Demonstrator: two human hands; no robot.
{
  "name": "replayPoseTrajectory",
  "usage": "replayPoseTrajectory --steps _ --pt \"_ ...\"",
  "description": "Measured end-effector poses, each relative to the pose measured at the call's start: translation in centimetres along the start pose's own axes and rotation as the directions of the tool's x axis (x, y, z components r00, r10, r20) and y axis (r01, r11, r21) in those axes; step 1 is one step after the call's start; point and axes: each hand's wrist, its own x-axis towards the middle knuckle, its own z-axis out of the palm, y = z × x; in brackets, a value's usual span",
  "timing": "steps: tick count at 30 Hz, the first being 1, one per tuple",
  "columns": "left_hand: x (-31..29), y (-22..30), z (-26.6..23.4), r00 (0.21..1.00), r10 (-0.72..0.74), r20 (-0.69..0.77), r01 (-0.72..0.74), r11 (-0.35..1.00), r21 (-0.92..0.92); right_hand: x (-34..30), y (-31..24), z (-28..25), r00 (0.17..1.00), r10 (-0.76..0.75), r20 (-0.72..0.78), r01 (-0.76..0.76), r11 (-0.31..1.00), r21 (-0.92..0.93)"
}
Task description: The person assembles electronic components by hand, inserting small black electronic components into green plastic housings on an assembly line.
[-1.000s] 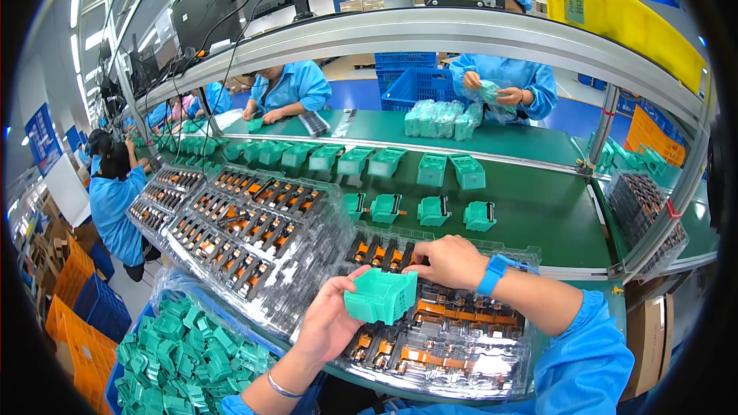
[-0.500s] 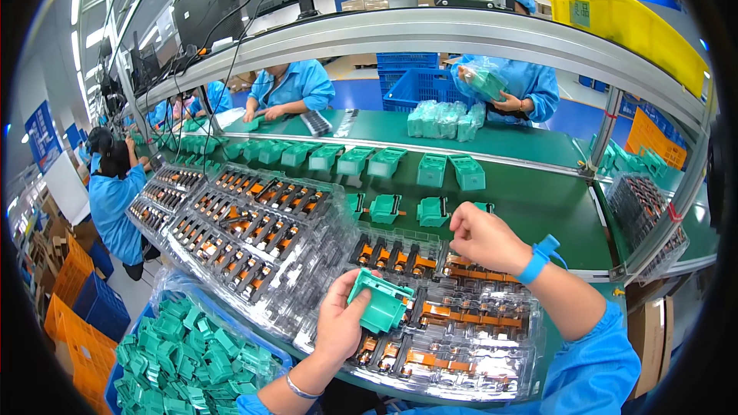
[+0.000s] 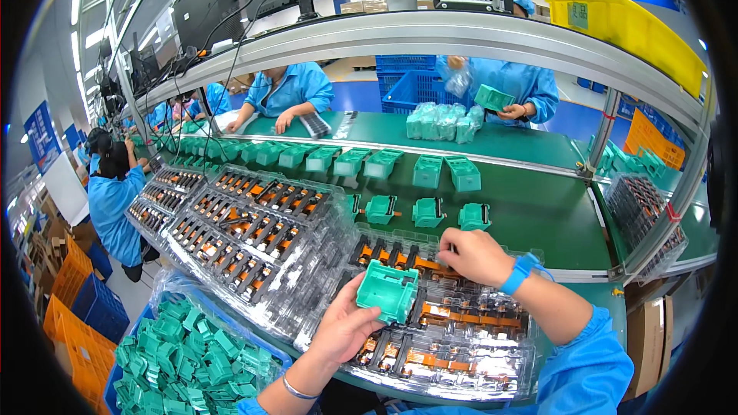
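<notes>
My left hand grips a green plastic housing, thumb on its near edge. Its hollow side faces up, above a clear plastic tray. Rows of small black and orange parts with flat orange strips fill that tray. At its far row is my right hand, a blue band round the wrist. The fingers are bent and pressed together over an orange strip; what lies between the fingertips is hidden.
More clear trays of parts lie to the left. Below them stands a blue bin heaped with green housings. Green housings line the green belt beyond. Across it, a co-worker holds a green housing. A metal frame spans overhead.
My right hand has come down to the tray's far row. In my left hand the housing has turned hollow side up. The housings on the belt have shifted slightly left.
</notes>
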Motion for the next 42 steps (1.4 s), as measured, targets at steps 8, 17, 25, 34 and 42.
replayPoseTrajectory --steps 8,17,25,34,42 --pt "-0.2 -0.9 0.9 0.979 0.191 0.069 -0.203 0.903 0.379 -4.2 -5.4 -3.9 0.975 -0.201 -0.09 0.22 0.884 0.411" --pt "-0.2 -1.2 1.9 0.966 0.243 0.092 -0.257 0.846 0.468 -4.9 -6.5 -3.0 0.936 -0.334 -0.112 0.341 0.938 0.058" --pt "-0.6 -1.1 2.0 0.969 0.217 0.117 -0.246 0.849 0.467 -4.0 -6.0 -2.0 0.956 -0.277 -0.095 0.287 0.952 0.106" --pt "-0.7 -1.1 1.8 0.97 0.219 0.107 -0.244 0.874 0.421 -3.0 -3.8 -0.7 0.985 -0.132 0.115 0.08 0.922 0.378" --pt "-0.8 -1.4 2.1 0.962 0.243 0.123 -0.271 0.819 0.506 -3.0 -4.3 -0.8 0.974 -0.062 0.217 -0.047 0.884 0.466"
